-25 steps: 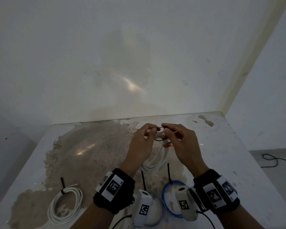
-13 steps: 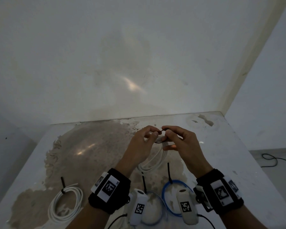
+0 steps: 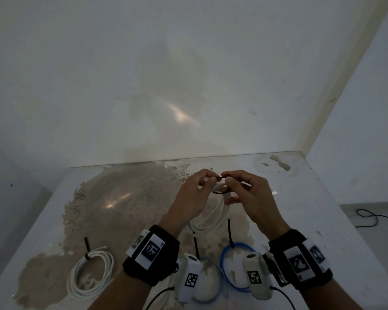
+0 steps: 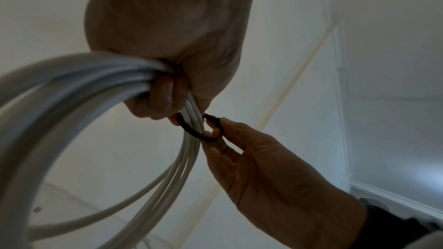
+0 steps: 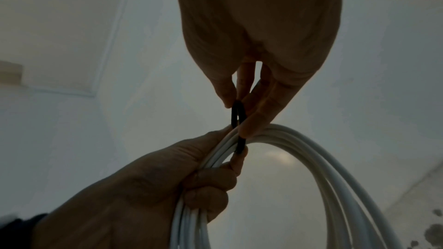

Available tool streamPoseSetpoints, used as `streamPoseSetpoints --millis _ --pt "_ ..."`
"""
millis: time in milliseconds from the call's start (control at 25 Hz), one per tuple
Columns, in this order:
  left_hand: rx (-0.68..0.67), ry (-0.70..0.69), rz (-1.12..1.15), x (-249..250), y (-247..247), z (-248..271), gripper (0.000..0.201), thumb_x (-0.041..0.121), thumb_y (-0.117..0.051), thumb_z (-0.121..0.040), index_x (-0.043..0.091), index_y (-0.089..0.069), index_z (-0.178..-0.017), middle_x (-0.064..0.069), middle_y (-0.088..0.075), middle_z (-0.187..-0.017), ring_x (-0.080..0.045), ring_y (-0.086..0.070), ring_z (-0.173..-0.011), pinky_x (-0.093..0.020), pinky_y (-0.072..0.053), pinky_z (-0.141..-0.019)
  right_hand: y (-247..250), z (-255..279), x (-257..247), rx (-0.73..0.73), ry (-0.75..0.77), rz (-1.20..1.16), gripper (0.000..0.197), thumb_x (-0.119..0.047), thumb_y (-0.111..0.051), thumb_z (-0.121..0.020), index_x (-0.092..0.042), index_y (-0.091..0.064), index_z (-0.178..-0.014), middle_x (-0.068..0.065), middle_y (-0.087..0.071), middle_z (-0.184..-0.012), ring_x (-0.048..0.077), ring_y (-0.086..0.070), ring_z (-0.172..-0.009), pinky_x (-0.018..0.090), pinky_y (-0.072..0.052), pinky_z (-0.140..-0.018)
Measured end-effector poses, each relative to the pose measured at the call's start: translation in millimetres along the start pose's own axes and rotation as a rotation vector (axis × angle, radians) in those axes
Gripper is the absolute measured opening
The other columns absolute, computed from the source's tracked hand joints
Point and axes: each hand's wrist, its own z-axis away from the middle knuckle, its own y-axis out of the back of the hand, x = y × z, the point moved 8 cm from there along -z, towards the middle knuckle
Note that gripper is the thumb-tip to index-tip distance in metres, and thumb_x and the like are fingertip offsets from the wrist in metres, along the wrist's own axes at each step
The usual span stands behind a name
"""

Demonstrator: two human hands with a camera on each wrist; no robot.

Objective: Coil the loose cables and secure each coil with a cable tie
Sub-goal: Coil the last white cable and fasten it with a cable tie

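Note:
Above the table's middle, my left hand point(image 3: 211, 179) grips a white cable coil point(image 3: 213, 218) at its top, and the coil hangs down from it. A black cable tie point(image 3: 218, 193) is looped round the bundled strands. My right hand point(image 3: 228, 179) pinches the tie just beside the left fingertips. In the left wrist view the left hand point(image 4: 167, 99) is curled round the white cable coil point(image 4: 84, 82), and the black cable tie point(image 4: 191, 132) forms a small ring. In the right wrist view the right hand point(image 5: 236, 106) pinches the black cable tie point(image 5: 237, 115) above the white cable coil point(image 5: 311, 149).
On the stained white table point(image 3: 323, 220) lie a tied white coil point(image 3: 91, 274) at the near left, a tied blue coil point(image 3: 227, 274) and a pale coil point(image 3: 220, 285) under my wrists. Walls close the back and right. A black cord point(image 3: 372, 217) lies on the floor at right.
Both hands stay together at the top of the coil. My wrists have drifted slightly apart and the fingers have shifted on the tie.

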Motion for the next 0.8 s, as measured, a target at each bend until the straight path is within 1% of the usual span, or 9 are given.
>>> streamPoseSetpoints --millis 80,200,280,360,480,560,640,720,800 --pt "0.012 -0.002 0.023 2 -1 2 0.016 0.023 -0.050 -0.099 0.027 -0.066 -0.096 0.015 -0.068 -0.095 0.001 -0.061 -0.087 -0.016 -0.045 -0.076 0 -1 -2 -0.002 0.027 0.048 0.016 -0.009 -0.063 -0.094 -0.015 -0.076 -0.103 0.003 -0.076 -0.086 0.020 -0.074 -0.077 0.029 -0.060 -0.060" --pt "0.017 -0.001 0.045 3 -2 4 0.015 0.024 -0.051 -0.099 0.028 -0.065 -0.094 0.012 -0.068 -0.092 0.004 -0.060 -0.084 -0.006 -0.042 -0.070 -1 -2 -1 -0.002 0.040 0.089 0.018 -0.010 -0.065 -0.093 -0.015 -0.075 -0.107 0.004 -0.076 -0.090 0.020 -0.074 -0.077 0.030 -0.061 -0.059" --pt "0.027 -0.002 0.039 4 -2 6 0.015 0.024 -0.052 -0.099 0.029 -0.065 -0.093 0.012 -0.068 -0.091 0.005 -0.060 -0.084 -0.003 -0.041 -0.068 -2 -1 1 -0.006 0.026 0.087 0.019 -0.011 -0.066 -0.093 -0.017 -0.075 -0.108 0.001 -0.076 -0.090 0.019 -0.074 -0.078 0.031 -0.061 -0.059" --pt "0.033 -0.017 0.020 5 -1 7 0.016 0.022 -0.052 -0.099 0.028 -0.066 -0.093 0.013 -0.067 -0.089 0.006 -0.059 -0.082 -0.003 -0.041 -0.068 -3 0 0 -0.017 0.009 0.064 0.018 -0.011 -0.066 -0.093 -0.017 -0.075 -0.107 -0.001 -0.076 -0.087 0.019 -0.074 -0.078 0.031 -0.061 -0.059" --pt "0.030 -0.008 0.025 2 -2 7 0.018 0.021 -0.051 -0.099 0.021 -0.068 -0.095 0.013 -0.068 -0.089 0.008 -0.059 -0.079 -0.008 -0.042 -0.068 -2 2 -2 -0.006 0.015 0.028 0.014 -0.010 -0.063 -0.094 -0.016 -0.074 -0.103 0.000 -0.076 -0.088 0.017 -0.074 -0.078 0.030 -0.061 -0.059" --pt "0.036 0.013 0.058 1 -1 7 0.019 0.022 -0.050 -0.100 0.018 -0.069 -0.097 0.012 -0.067 -0.087 0.008 -0.059 -0.073 -0.014 -0.041 -0.062 -3 1 -8 0.011 0.084 0.072 0.016 -0.008 -0.063 -0.094 -0.019 -0.073 -0.099 -0.001 -0.076 -0.090 0.015 -0.074 -0.077 0.028 -0.060 -0.058" --pt "0.031 0.022 0.073 2 -2 8 0.021 0.022 -0.050 -0.100 0.015 -0.069 -0.098 0.011 -0.066 -0.085 0.009 -0.057 -0.063 -0.018 -0.038 -0.056 -1 2 -13 0.062 0.176 0.169 0.017 -0.007 -0.065 -0.092 -0.022 -0.072 -0.093 -0.005 -0.074 -0.088 0.010 -0.072 -0.074 0.024 -0.059 -0.056" --pt "0.011 0.033 0.073 4 -3 10 0.022 0.022 -0.048 -0.101 0.013 -0.068 -0.099 0.011 -0.064 -0.081 0.010 -0.054 -0.052 -0.019 -0.035 -0.053 0 3 -19 0.111 0.266 0.289 0.013 -0.007 -0.066 -0.092 -0.020 -0.069 -0.090 -0.009 -0.070 -0.087 0.005 -0.069 -0.073 0.017 -0.055 -0.057" --pt "-0.016 0.042 0.078 8 -4 12 0.022 0.021 -0.046 -0.102 0.013 -0.067 -0.098 0.014 -0.059 -0.073 0.010 -0.052 -0.045 -0.017 -0.034 -0.052 -5 6 -29 0.107 0.397 0.475 0.008 -0.008 -0.065 -0.092 -0.016 -0.067 -0.091 -0.010 -0.064 -0.089 -0.003 -0.064 -0.078 0.010 -0.051 -0.062"
